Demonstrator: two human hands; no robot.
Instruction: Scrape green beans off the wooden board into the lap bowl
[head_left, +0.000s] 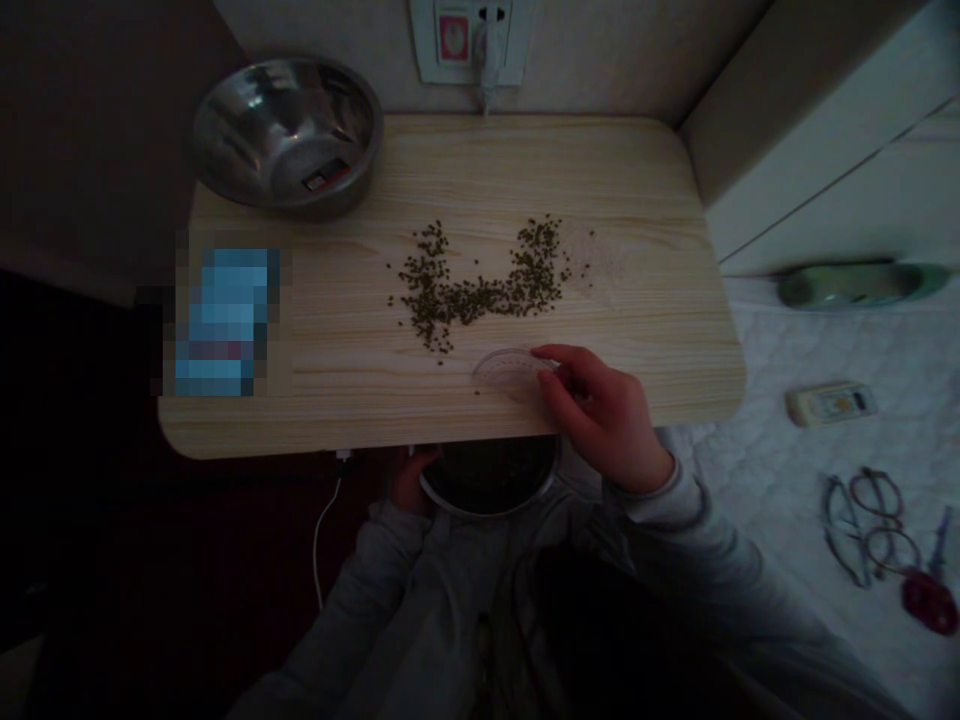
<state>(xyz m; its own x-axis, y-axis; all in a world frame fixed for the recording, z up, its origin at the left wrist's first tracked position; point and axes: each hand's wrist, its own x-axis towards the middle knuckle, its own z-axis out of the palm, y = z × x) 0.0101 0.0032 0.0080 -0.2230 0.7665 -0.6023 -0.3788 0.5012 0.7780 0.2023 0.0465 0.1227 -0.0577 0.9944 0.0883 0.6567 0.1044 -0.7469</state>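
Observation:
A spread of small dark green beans point(480, 280) lies in the middle of a light wooden table point(337, 400). My right hand point(600, 415) rests on the table's near edge, fingers pinched on a clear plastic semicircular scraper point(506, 372) standing just in front of the beans. My left hand point(409, 480) is below the table edge, gripping the rim of a metal bowl point(491, 478) with dark contents, held under the edge. Only part of the left hand shows.
An empty steel bowl point(289, 135) sits at the table's far left corner. A blurred blue object point(225, 320) lies at the left. A wall socket with a plug point(472, 40) is behind. On the bed at right lie a remote point(829, 403), glasses point(870, 525) and a green dish point(855, 285).

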